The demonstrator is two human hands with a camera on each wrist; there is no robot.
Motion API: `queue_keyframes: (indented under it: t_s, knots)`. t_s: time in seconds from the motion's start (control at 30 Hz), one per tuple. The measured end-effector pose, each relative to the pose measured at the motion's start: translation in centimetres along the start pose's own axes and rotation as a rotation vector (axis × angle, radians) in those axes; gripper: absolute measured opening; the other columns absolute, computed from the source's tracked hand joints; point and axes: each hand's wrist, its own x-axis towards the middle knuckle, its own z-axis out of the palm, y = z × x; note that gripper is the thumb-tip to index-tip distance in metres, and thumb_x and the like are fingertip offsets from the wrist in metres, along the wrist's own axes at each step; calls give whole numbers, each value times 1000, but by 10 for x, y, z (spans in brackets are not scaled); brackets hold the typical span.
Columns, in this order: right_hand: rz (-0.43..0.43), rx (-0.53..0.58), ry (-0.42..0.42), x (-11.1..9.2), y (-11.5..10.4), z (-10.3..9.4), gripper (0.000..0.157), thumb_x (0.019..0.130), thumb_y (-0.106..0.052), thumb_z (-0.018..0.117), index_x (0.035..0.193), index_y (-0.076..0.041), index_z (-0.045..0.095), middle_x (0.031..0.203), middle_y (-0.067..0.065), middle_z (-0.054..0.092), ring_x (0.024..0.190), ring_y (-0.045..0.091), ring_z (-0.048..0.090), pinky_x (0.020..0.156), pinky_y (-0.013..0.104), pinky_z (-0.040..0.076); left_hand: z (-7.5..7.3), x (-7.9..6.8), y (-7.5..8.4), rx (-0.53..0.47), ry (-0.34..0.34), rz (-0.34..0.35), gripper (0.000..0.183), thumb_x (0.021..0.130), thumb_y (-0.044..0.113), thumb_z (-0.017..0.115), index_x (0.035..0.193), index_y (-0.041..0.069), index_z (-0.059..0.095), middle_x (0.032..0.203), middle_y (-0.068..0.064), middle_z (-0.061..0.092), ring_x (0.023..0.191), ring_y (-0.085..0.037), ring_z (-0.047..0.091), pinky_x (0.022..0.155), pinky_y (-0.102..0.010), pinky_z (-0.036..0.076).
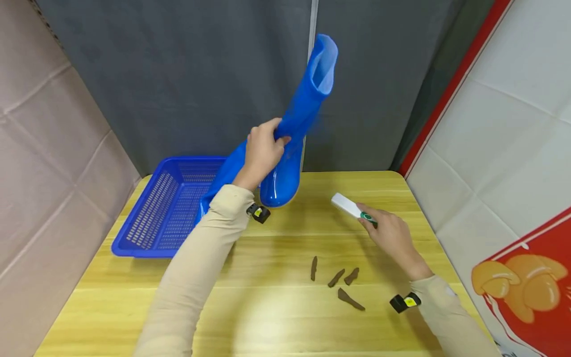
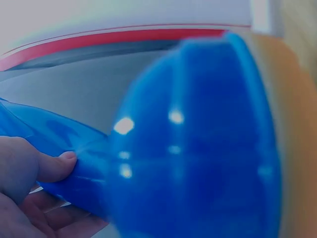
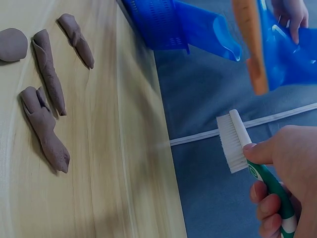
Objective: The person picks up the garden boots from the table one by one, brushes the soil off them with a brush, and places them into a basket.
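Note:
My left hand (image 1: pixel 263 151) grips a shiny blue rubber boot (image 1: pixel 303 106) around its shaft, thumb across the front. The boot is raised above the table, opening up and leaning right, toe down. In the left wrist view its blue toe (image 2: pixel 193 139) fills the middle, with the orange-tan sole (image 2: pixel 292 134) at the right. My right hand (image 1: pixel 394 238) holds a brush (image 3: pixel 235 139) with white bristles by its green-and-white handle, thumb near the head. The brush is apart from the boot, to its right. Several brown, clay-like pieces (image 1: pixel 350 300) lie on the table between my forearms.
A blue perforated basket (image 1: pixel 122 243) stands at the table's left. A second blue boot (image 1: pixel 229 168) leans in it, partly behind my left arm. Grey cloth (image 1: pixel 200 89) hangs behind the wooden table (image 1: pixel 258 317), and a pale wall (image 1: pixel 504 144) rises at the right.

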Motion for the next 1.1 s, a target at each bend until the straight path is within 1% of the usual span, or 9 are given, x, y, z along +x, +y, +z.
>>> queue_keyframes:
  t_s: [0.13,0.23,0.37,0.5,0.6,0.7,0.87,1.1]
  knots:
    - [7,1,-3,1,0,0,42,91,-33,62,132,-26,56,56,0,51,43,9,26,37,23,22,-40,11,-3,0,8,-13,31,91,28,61,120,16,63,117,-8,69,106,-24,68,92,-40,54]
    - [12,-4,-4,1,0,0,43,90,-33,62,132,-27,55,58,1,54,44,9,27,37,23,22,-67,14,-11,-2,18,-27,35,91,28,60,123,16,61,122,-9,67,109,-26,66,94,-42,53]
    - [12,-7,-2,1,-1,1,44,90,-33,63,132,-27,56,60,2,57,44,10,28,37,23,21,-98,12,-30,31,47,-46,38,92,30,59,128,16,59,127,-10,64,113,-30,64,97,-45,50]
    - [11,-3,-1,1,-1,2,43,90,-33,63,132,-27,56,64,3,60,44,10,28,37,23,22,-118,7,-57,75,101,-58,36,92,32,58,123,16,62,123,-10,66,111,-31,65,97,-47,50]
    - [16,1,-8,1,-1,2,43,90,-33,63,132,-27,56,65,3,61,45,10,28,38,23,22,-127,1,-80,89,131,-83,34,91,33,58,121,16,64,121,-11,67,109,-31,66,96,-49,50]
    - [19,3,-10,1,-1,2,43,90,-33,63,132,-27,56,65,4,61,45,10,28,38,23,22,-130,-5,-100,98,145,-113,34,91,34,58,120,16,64,120,-12,67,109,-33,66,95,-51,49]
    - [18,7,-6,0,-2,1,43,90,-32,63,132,-26,56,66,4,62,45,10,28,38,23,22,-131,-13,-127,108,171,-148,34,91,33,58,119,15,65,118,-14,68,106,-35,66,94,-52,50]
    - [30,8,-16,-1,0,1,44,89,-31,64,132,-26,56,68,5,64,45,11,28,38,24,22,-129,-24,-160,106,173,-189,32,93,32,57,116,12,67,113,-17,69,101,-36,66,93,-55,50]
